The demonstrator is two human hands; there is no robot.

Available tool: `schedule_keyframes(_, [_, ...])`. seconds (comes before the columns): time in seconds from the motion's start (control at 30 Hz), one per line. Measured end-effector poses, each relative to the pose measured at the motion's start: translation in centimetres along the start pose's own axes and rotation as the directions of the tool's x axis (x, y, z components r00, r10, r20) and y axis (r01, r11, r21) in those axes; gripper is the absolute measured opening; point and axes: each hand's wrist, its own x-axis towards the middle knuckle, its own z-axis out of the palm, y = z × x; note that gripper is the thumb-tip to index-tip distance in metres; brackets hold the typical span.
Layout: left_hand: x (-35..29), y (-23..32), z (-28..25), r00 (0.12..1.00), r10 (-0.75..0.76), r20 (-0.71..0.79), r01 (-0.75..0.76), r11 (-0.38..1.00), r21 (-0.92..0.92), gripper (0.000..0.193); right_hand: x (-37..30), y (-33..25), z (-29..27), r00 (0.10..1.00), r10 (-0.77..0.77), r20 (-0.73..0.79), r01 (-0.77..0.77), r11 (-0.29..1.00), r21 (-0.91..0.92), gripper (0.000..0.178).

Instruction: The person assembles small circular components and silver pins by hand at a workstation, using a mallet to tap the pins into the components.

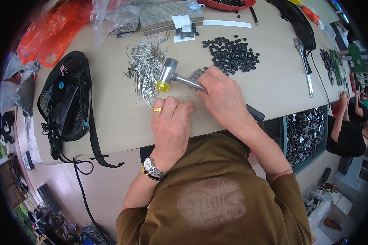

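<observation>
My right hand (pixel 225 98) is wrapped around the handle of a small mallet (pixel 167 75) with a metal head, one grey face and one yellow face. The yellow face points down, just above the fingers of my left hand (pixel 171 122). That hand rests on the table with its fingers bent together; whatever they pinch is hidden. Beyond it lies a loose heap of thin silver metal pins (pixel 146 65). Many small round black pieces (pixel 235 57) are spread on the table past my right hand, some partly behind the mallet handle.
A black mesh bag (pixel 67 98) with straps sits at the left. At the back are a stone block (pixel 167 17), an orange plastic bag (pixel 55 32) and a red tray (pixel 229 5). An adjustable wrench (pixel 304 67) lies right, above a bin (pixel 306 136) of small metal parts. People work far right.
</observation>
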Motion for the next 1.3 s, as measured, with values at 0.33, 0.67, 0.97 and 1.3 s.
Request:
schedule_keyframes(0.33, [-0.2, -0.4, 0.0, 0.998, -0.057, -0.009, 0.056, 0.994, -0.098, 0.018, -2.1, -1.4, -1.8, 0.995, -0.055, 0.079, 0.041, 0.985, 0.169, 0.015])
schedule_keyframes(0.67, [-0.6, -0.3, 0.0, 0.996, -0.082, 0.021, 0.084, 0.994, -0.072, 0.018, -2.3, -1.0, -0.6, 0.983, -0.174, 0.064, 0.166, 0.979, 0.114, 0.011])
schedule_keyframes(0.97, [-0.5, -0.3, -0.1, 0.997, -0.075, 0.026, 0.077, 0.996, -0.051, 0.018, -2.2, -1.2, -1.0, 0.976, -0.193, 0.097, 0.182, 0.977, 0.11, 0.01])
schedule_keyframes(1.3, [-0.5, -0.4, 0.0, 0.998, -0.058, -0.003, 0.057, 0.995, -0.087, 0.019, -2.0, -1.2, -1.0, 0.977, -0.188, 0.099, 0.176, 0.977, 0.122, 0.013])
